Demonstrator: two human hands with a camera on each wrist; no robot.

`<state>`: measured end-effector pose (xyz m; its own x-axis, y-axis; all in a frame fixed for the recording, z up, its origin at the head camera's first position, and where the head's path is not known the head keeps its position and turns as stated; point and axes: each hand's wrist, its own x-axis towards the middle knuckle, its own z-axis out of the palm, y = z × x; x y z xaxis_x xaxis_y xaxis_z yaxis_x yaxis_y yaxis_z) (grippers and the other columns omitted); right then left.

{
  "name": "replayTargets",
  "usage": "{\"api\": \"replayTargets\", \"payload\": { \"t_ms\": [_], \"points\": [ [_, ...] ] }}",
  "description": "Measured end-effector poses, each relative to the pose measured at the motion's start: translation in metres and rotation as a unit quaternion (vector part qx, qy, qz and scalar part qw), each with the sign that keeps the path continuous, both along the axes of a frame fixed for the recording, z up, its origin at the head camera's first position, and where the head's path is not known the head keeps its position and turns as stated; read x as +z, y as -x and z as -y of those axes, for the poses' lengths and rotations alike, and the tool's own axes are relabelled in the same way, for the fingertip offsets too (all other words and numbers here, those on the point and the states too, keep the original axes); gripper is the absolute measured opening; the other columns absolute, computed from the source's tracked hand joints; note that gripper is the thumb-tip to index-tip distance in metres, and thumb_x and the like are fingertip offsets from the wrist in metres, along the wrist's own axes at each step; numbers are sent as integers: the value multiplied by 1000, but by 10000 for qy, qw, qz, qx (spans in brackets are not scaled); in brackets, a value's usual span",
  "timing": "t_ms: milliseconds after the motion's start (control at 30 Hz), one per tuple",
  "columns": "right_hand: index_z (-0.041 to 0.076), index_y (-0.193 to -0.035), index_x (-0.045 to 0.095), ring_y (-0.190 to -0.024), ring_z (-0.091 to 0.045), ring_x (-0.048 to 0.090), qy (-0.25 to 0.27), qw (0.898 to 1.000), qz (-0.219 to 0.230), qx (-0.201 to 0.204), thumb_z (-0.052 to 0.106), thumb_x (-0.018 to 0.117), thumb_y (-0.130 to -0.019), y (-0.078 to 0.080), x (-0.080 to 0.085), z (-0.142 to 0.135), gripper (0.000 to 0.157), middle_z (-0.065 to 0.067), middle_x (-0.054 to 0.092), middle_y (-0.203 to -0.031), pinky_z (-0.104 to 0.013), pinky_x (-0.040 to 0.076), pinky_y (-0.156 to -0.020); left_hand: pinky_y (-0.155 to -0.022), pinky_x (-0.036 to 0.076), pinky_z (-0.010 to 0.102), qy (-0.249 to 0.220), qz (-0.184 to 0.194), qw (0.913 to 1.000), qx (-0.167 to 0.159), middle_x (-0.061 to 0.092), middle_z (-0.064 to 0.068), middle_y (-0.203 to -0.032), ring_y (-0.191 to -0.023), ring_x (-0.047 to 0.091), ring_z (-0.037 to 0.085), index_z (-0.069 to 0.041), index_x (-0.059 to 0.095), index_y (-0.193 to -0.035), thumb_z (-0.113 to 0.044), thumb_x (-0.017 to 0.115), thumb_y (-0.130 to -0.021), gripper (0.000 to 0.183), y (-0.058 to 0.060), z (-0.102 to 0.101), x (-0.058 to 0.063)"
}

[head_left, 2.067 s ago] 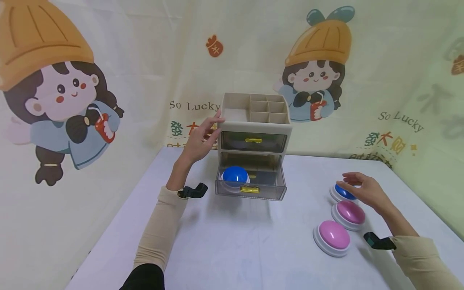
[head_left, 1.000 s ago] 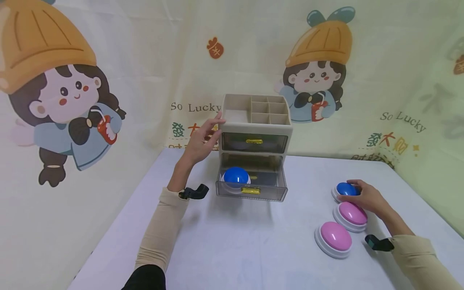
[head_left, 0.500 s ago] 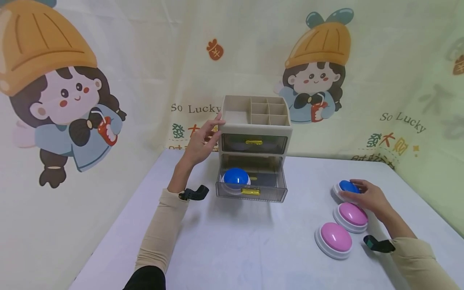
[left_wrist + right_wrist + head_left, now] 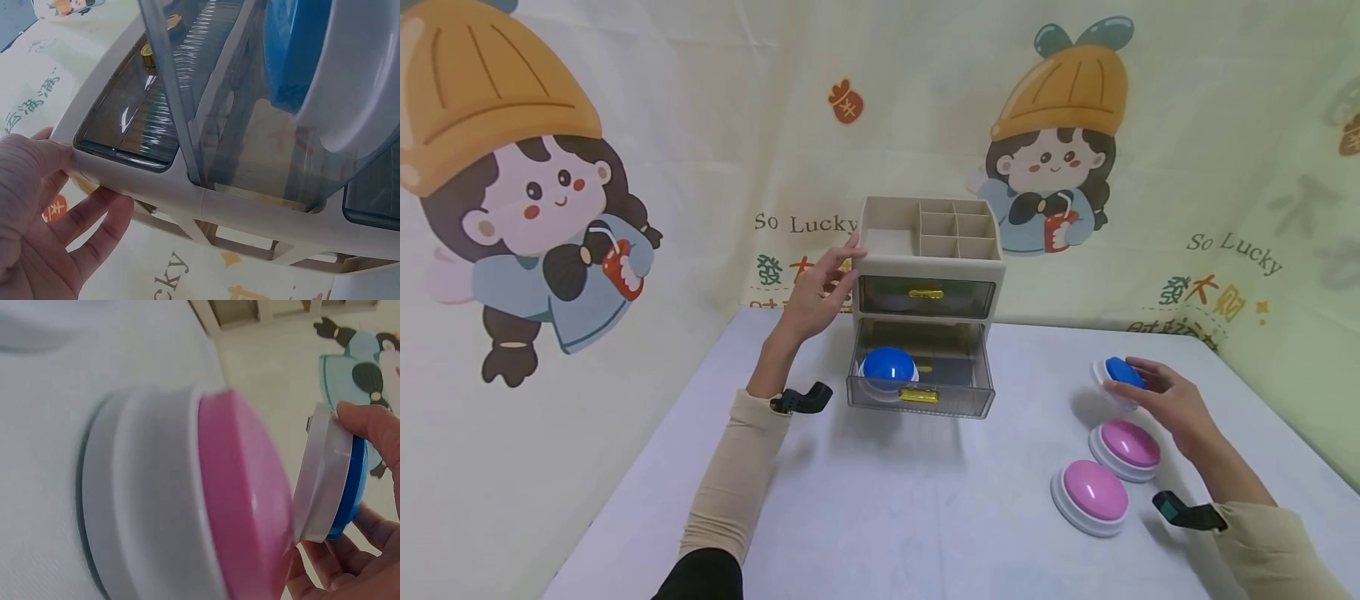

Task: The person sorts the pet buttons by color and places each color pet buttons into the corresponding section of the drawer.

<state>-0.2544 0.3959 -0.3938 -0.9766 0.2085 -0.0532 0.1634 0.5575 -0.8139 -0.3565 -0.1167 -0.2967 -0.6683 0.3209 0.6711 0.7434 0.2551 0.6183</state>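
Observation:
My left hand (image 4: 812, 300) rests its fingertips against the upper left side of a cream desktop drawer cabinet (image 4: 928, 267). Its fingers (image 4: 94, 219) are only lightly bent at the cabinet's corner in the left wrist view. The cabinet's lower clear drawer (image 4: 955, 398) is pulled out, with a blue-topped push button (image 4: 887, 365) in its left part. On the right, my right hand (image 4: 1172, 404) pinches another blue-topped push button (image 4: 1123, 373) by its sides, tilted and raised off the table. That button's white base (image 4: 320, 481) shows in the right wrist view.
Two pink-topped push buttons (image 4: 1125, 443) sit on the white-covered table (image 4: 970, 517), one nearer the front. The upper smoky drawer (image 4: 880, 295) is shut. Open compartments (image 4: 958, 225) top the cabinet. A printed cloth (image 4: 700, 117) hangs behind.
My right hand has come down round the blue-topped push button, gripped it, tipped it and lifted it off the table. My left hand has stayed at the cabinet.

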Motion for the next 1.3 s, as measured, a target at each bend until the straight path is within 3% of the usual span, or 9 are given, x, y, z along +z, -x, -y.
{"api": "replayTargets", "payload": {
  "t_ms": [267,400,567,700,800,933,1100,1200,1300],
  "points": [
    [5,-162,22,-141,-58,26,-382,9980,-439,244,50,69,-95,-14,11,26,93,-35,29,-158,-74,37,-102,-96,56,49,-36,-13,10000,1,38,7,-163,-120,65,38,-4,56,-141,-6,55,-104,37,-1,0,1],
    [5,-160,26,-137,-58,31,-624,9955,-636,328,47,71,-94,-18,14,35,91,-35,33,-155,-68,46,-97,-97,55,50,-58,6,10000,-21,37,8,-163,-122,64,38,-3,55,-141,-5,55,-103,38,-2,0,2],
    [5,-159,31,-132,-57,37,-819,9918,-896,405,44,74,-93,-22,18,43,88,-34,38,-151,-40,54,-83,-97,55,50,-41,27,10000,-27,37,8,-163,-121,64,38,-3,55,-141,-5,55,-104,38,-2,0,2],
    [5,-158,34,-131,-53,40,-856,9884,-1143,522,41,76,-92,-27,24,54,86,-31,41,-150,-13,45,-77,-97,55,50,-38,1,10000,-24,38,8,-163,-123,63,38,-2,55,-141,-5,55,-103,37,-2,-1,2],
    [7,-157,36,-130,-50,42,-885,9855,-1299,641,38,78,-91,-30,29,65,84,-29,43,-150,-6,40,-77,-98,54,50,-46,-18,10000,-8,38,9,-163,-125,62,38,-2,56,-140,-5,56,-103,37,-2,0,3],
    [9,-156,39,-129,-49,44,-969,9819,-1441,750,35,79,-90,-36,34,77,82,-27,46,-148,-8,41,-79,-98,55,50,-60,-1,10000,10,38,8,-163,-124,62,39,-2,56,-140,-5,56,-103,37,-1,0,3],
    [11,-156,39,-128,-48,47,-1078,9794,-1511,798,36,82,-87,-41,36,87,84,-26,47,-148,-15,48,-81,-94,56,50,-24,-1,9999,104,38,5,-163,-118,65,37,-5,56,-141,-7,56,-104,37,15,0,-8],
    [12,-157,38,-127,-51,47,-1131,9779,-1573,789,36,82,-87,-44,37,93,86,-27,45,-150,-38,57,-89,-93,57,50,-9,-35,9999,127,37,3,-164,-117,66,36,-7,56,-142,-9,56,-104,38,25,1,-14],
    [13,-156,40,-124,-53,47,-1278,9722,-1829,716,34,84,-85,-48,38,100,86,-27,45,-150,-61,56,-88,-92,57,48,-26,-78,9999,86,38,-3,-163,-117,66,33,-11,57,-142,-13,58,-104,38,28,3,-16]
  ]
}}
